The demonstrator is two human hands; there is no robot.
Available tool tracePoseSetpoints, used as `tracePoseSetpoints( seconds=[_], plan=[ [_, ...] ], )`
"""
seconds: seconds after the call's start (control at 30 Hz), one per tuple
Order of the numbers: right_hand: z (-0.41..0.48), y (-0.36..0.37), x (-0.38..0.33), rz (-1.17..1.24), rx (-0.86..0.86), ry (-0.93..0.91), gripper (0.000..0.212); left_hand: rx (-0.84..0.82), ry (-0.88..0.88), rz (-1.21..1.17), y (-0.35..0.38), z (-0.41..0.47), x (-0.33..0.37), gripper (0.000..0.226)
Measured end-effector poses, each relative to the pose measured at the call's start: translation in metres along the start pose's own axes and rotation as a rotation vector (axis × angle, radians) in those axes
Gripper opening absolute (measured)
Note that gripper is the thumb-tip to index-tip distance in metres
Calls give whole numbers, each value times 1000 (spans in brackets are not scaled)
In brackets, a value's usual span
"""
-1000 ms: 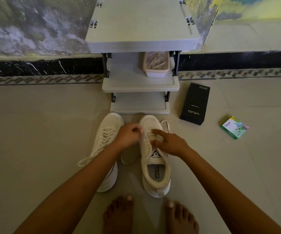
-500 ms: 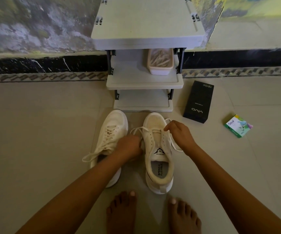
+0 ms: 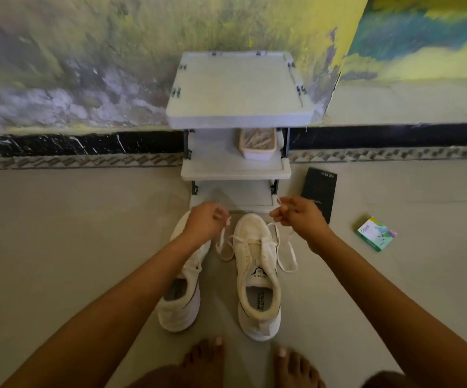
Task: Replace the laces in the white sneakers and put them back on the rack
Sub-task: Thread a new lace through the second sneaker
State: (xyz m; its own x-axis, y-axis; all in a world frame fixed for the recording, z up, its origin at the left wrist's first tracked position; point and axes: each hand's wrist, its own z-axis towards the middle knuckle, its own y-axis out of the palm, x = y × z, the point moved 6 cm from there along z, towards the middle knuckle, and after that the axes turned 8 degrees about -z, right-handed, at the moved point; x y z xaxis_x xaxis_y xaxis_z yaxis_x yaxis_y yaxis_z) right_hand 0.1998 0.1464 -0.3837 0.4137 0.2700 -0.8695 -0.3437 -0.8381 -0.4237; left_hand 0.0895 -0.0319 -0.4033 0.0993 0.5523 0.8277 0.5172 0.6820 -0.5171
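Nearest the camera, two bare feet [image 3: 204, 362] stood on the floor [image 3: 58, 247]. Just past them sat the pair of white sneakers, toes pointing away. The left sneaker [image 3: 182, 303] lay partly under the left forearm and seemed to carry lacing, though the arm hid much of it. The right sneaker [image 3: 257, 275] lay below and between the two hands. Its lace [image 3: 285, 269] crossed only the lowest eyelets near the toe, with slack looping onto the floor on both sides.

The left hand [image 3: 205, 224] was curled over the toe of the left sneaker, pinching one end of the lace. The right hand [image 3: 301, 217] was raised to the right of the right sneaker's toe, fingers closed on the other end.

Judging from this, the lacing had barely begun, and three things could go wrong. A harder pull from one hand could leave the ends uneven or draw the lace out of its eyelet. The flat lace might twist as the loose loops were taken up. The light sneaker, with nothing holding it down, might slide.

Just beyond the right hand lay a black box [image 3: 319, 191], and farther to its right a small green carton [image 3: 375, 233]. Beyond both hands stood the rack [image 3: 238, 88] against the wall. A pale tub [image 3: 257, 155] sat on its middle shelf, and no shoes were on it yet.
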Motion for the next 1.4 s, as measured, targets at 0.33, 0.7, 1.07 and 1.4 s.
tracePoseSetpoints(
  seconds=[0.33,0.7,1.07,1.4],
  plan=[
    [-23,-86,-190,149,224,-376,10,219,454,-259,-116,-18,227,9],
    [-69,-135,-320,277,288,-587,9,332,591,-407,-173,-68,337,7],
    [-93,-160,-382,311,339,-694,8,182,543,-532,-153,-79,339,15],
    [-91,-157,-386,358,336,-680,8,159,499,-586,-152,-74,330,13]
  ],
)
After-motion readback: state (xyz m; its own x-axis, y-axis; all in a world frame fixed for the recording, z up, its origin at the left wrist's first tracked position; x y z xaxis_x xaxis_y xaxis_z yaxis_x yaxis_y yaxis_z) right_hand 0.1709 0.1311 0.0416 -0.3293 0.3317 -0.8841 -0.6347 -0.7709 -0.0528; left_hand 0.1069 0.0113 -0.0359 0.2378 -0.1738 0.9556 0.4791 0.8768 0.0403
